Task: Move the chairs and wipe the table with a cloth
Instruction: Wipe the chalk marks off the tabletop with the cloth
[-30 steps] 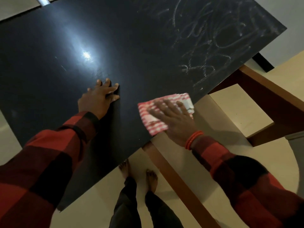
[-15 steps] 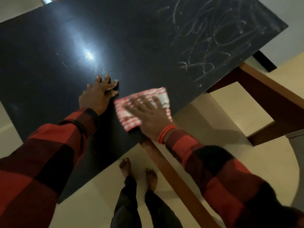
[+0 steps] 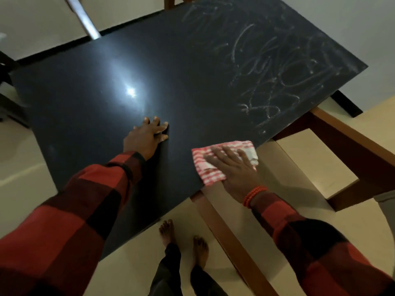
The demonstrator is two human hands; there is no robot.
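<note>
A dark, glossy table [image 3: 89,107] fills most of my view, with a ceiling light glaring off it near the centre and pale, chalky scribbles [image 3: 277,69] smeared across its far end at about 1 o'clock. Cream floor tiles and wooden frame rails [image 3: 230,238] show below the near edge, where 2 bare feet stand at 6 o'clock.

My left hand [image 3: 143,138] lies flat on the tabletop, fingers spread and holding nothing, bracing me. At 3 o'clock from it, my right hand [image 3: 233,169] presses a folded red-and-white checked cloth [image 3: 205,167] against the table's near edge, fingers straight and laid over it, not curled round it.

The cloth looks light, soft and limp, so it should slide easily on this slick top and bunch if pushed by a corner; I judge a flat palm over its middle is the best hold. It may overhang the edge slightly, though I cannot be sure from this angle. The scribbled patch looks unwiped.
</note>
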